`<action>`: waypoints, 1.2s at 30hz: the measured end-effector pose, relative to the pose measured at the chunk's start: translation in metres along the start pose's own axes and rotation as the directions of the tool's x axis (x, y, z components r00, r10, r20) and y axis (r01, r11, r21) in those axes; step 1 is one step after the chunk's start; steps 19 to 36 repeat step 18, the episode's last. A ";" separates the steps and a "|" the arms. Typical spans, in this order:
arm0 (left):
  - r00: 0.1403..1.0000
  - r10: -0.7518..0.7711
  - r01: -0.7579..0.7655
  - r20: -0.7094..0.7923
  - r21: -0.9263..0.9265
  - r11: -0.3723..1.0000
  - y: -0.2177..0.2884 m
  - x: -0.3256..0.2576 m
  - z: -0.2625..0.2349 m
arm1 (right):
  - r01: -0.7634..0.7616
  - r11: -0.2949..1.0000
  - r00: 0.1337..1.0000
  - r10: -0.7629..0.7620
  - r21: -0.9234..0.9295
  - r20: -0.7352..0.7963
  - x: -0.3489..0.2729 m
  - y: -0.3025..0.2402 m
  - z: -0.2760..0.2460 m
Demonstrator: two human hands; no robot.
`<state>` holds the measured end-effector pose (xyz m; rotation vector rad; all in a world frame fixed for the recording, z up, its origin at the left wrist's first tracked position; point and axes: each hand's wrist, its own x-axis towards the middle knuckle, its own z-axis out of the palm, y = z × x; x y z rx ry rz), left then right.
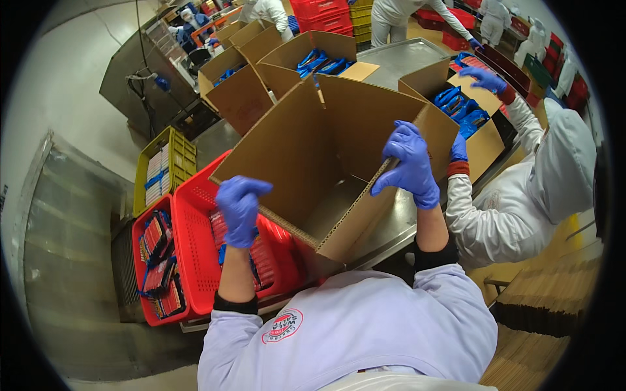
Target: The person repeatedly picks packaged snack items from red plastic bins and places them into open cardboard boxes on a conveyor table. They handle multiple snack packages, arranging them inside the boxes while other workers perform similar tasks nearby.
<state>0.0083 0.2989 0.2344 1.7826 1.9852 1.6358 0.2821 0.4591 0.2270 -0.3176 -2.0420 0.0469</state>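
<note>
A large open cardboard box (pixel 274 146) stands upright before me, tilted in view, with a bare grey surface showing through its open bottom. My left hand (pixel 238 210), in a purple-blue glove, is closed at the box's left near edge, fingers bent over the rim. On the opposite side my right hand (pixel 411 166), gloved alike, grips the right wall's top edge, thumb on the near face. Below my left forearm is a red plastic crate (pixel 195 241) holding flat reddish packs (pixel 262 260) with blue bands.
Another red crate (pixel 141 260) with dark-red packs and a yellow crate (pixel 186 153) stand left. Open boxes with blue packs (pixel 319 64) line the metal table (pixel 404 58) beyond. A co-worker (pixel 521 189) reaches into a box at right. Stacked flat cardboard (pixel 548 280) lies lower right.
</note>
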 end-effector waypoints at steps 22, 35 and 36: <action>0.782 0.133 -0.512 0.609 0.506 0.694 0.028 0.131 0.197 | 0.009 0.971 1.000 -0.002 0.237 -0.031 0.012 0.024 0.042; 0.782 0.133 -0.512 0.609 0.506 0.694 0.028 0.131 0.197 | 0.009 0.971 1.000 -0.002 0.237 -0.031 0.012 0.024 0.042; 0.782 0.133 -0.512 0.609 0.506 0.694 0.028 0.131 0.197 | 0.009 0.971 1.000 -0.002 0.237 -0.031 0.012 0.024 0.042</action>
